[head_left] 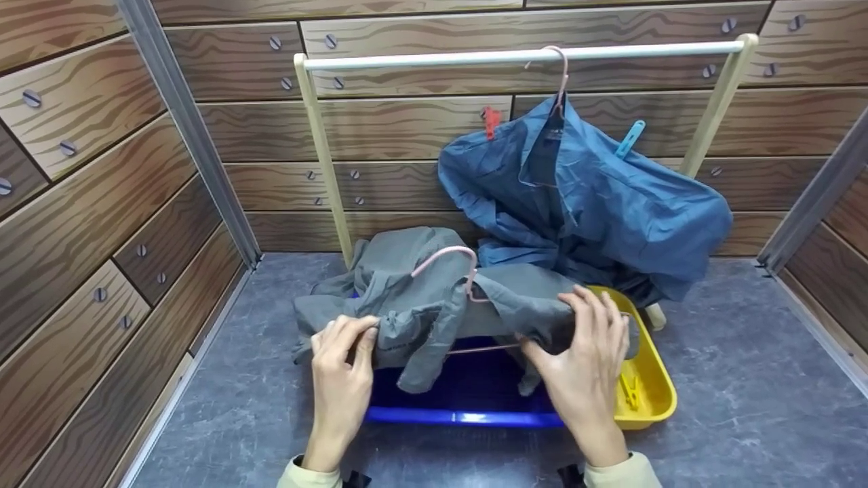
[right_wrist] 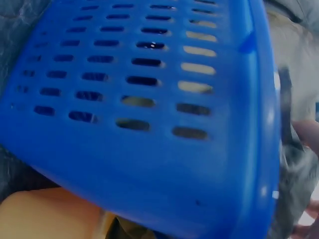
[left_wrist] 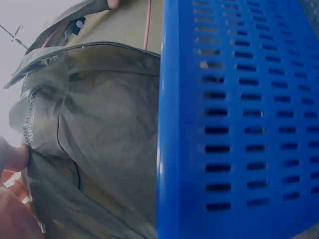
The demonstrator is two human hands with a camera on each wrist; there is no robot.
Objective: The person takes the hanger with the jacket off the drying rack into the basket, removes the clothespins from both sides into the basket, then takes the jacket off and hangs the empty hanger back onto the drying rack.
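A grey jacket [head_left: 413,271] lies across the top of a blue slotted basket [head_left: 468,418]. From its collar sticks the hook of a pink hanger [head_left: 468,264], and the hanger's lower bar shows under the front opening. My left hand [head_left: 342,366] pinches the jacket at the left shoulder, beside some printed lettering. On the opposite side my right hand [head_left: 586,359] grips the other shoulder between thumb and fingers. In the left wrist view the jacket [left_wrist: 109,119] hangs over the basket's edge. The right wrist view is mostly basket wall [right_wrist: 149,169], with fingertips [right_wrist: 309,134] at the right.
Behind stands a rack with a white bar [head_left: 434,57]. A blue jacket [head_left: 651,196] hangs from it, with a red clothespin [head_left: 491,123] and a light blue clothespin [head_left: 630,139] on its shoulders. Right of the basket, a yellow tray [head_left: 663,400] holds a yellow clothespin [head_left: 630,392].
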